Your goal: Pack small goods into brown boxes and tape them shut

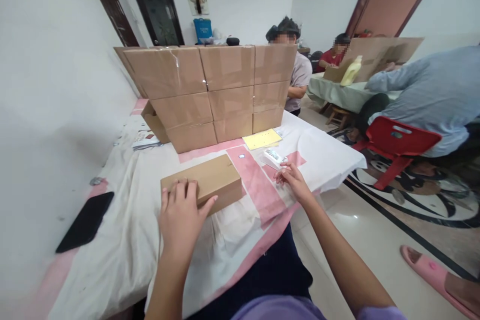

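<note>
A closed brown cardboard box (213, 180) lies lengthwise on the cloth-covered table in front of me. My left hand (185, 205) rests on its left end, fingers spread over the top and thumb along the near edge. Over the table to the right, my right hand (292, 180) has its fingers loosely bent and apart. Its fingertips are at the near side of a small white object (273, 158) that looks like a tape dispenser; whether they touch it I cannot tell. Between box and dispenser lies a tiny white-and-blue piece (242, 156).
Stacked taped cartons (228, 92) form a wall behind the box. Yellow paper sheets (262, 139) lie at its foot. A black phone (85, 221) is at the left edge. Beyond are other people, a red chair (401, 137) and a yellow bottle (351, 71) on another table.
</note>
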Demonstrator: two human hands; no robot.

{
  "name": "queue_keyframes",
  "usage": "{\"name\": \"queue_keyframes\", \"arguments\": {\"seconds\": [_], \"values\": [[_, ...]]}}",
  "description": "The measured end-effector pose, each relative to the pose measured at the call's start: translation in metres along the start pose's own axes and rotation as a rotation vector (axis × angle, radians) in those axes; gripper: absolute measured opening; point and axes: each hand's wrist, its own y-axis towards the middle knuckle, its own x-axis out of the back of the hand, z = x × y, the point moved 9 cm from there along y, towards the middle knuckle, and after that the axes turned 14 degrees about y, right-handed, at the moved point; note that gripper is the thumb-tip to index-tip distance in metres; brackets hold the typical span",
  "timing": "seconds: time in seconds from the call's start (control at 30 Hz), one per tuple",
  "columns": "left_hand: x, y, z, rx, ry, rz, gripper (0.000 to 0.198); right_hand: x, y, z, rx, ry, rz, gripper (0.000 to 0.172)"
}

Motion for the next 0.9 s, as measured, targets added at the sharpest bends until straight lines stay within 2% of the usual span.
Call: {"name": "queue_keyframes", "arguments": {"seconds": [0.23,0.4,0.5,0.57,0.73,0.9], "values": [[-0.001,-0.002,0.006,-0.031,-0.068,-0.015,0.056,-0.102,-0.008,0.037,0.03,0.068,0.218,0.027],[0.0,-0.006,0.012,-0.08,-0.102,-0.051,0.061,-0.157,-0.012,0.049,0.025,0.079,0.309,0.022],[-0.002,-0.006,0.015,-0.118,-0.127,-0.052,0.061,-0.177,-0.012,0.05,0.02,0.026,0.337,0.022],[-0.003,-0.005,0.017,-0.124,-0.149,-0.049,0.061,-0.188,-0.009,0.053,0.051,-0.107,0.362,0.025],[-0.007,0.005,0.023,-0.031,-0.24,0.0,0.056,-0.219,0.007,0.062,0.159,-0.45,0.506,0.025],[-0.02,0.023,0.022,0.025,-0.223,-0.013,0.057,-0.236,0.035,0.066,0.196,-0.46,0.619,0.026]]}}
